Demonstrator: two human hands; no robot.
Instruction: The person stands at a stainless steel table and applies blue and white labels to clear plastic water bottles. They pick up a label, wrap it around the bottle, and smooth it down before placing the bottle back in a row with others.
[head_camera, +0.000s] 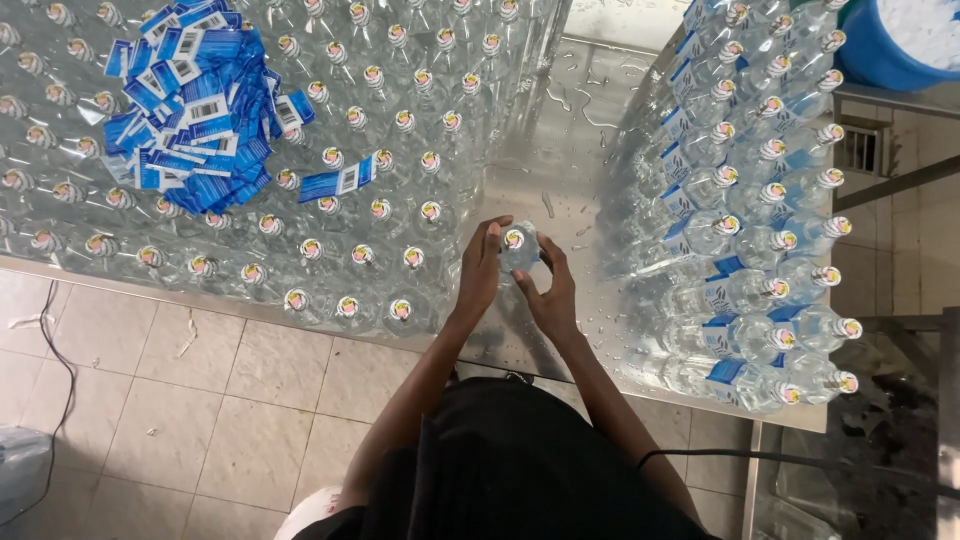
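Both hands are wrapped around one clear bottle (519, 247) standing upright on the wet metal table (560, 150), the left hand (480, 270) cupping its left side and the right hand (550, 290) curled against its right side, fingers closed on it. The bottle sits in the bare strip near the table's front edge. To the left stand rows of plain bottles (380, 210) with a heap of blue labels (195, 110) on their caps. To the right lie stacked labelled bottles (750, 200). A blue tub (880, 50) sits far right
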